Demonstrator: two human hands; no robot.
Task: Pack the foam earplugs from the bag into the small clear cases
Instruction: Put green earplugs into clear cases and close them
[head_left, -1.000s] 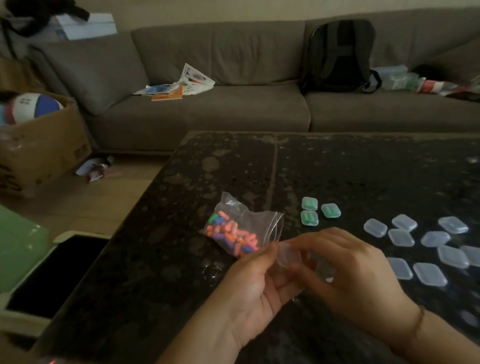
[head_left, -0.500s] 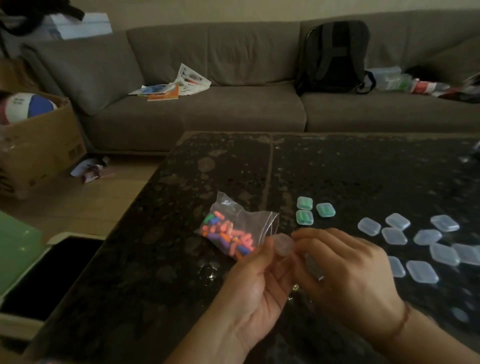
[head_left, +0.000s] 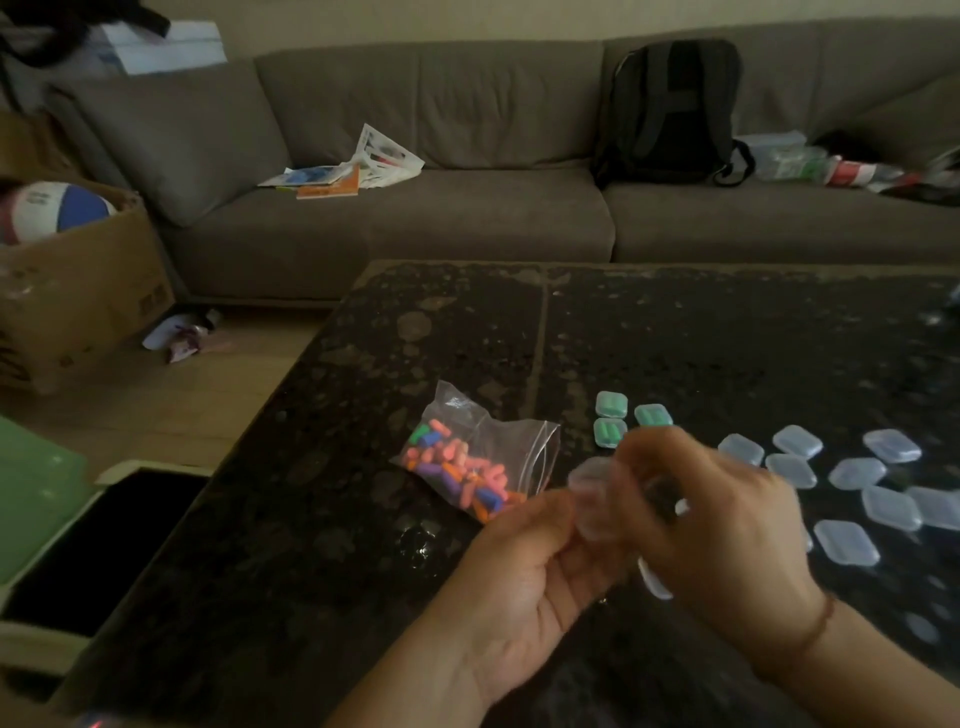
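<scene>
done: three green-filled cases (head_left: 621, 422) lying mid-table | now: one clear case (head_left: 592, 501) being pinched by left hand (head_left: 524, 577) and right hand (head_left: 722, 525) | left: empty cases (head_left: 852, 475) toward right edge, bag (head_left: 470, 462) being left nearly full

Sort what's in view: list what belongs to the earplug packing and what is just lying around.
Job:
bag of earplugs
held clear case
left hand, right hand
empty clear cases
three green-filled cases

Lying about:
backpack
papers on sofa
ball in cardboard box
</scene>
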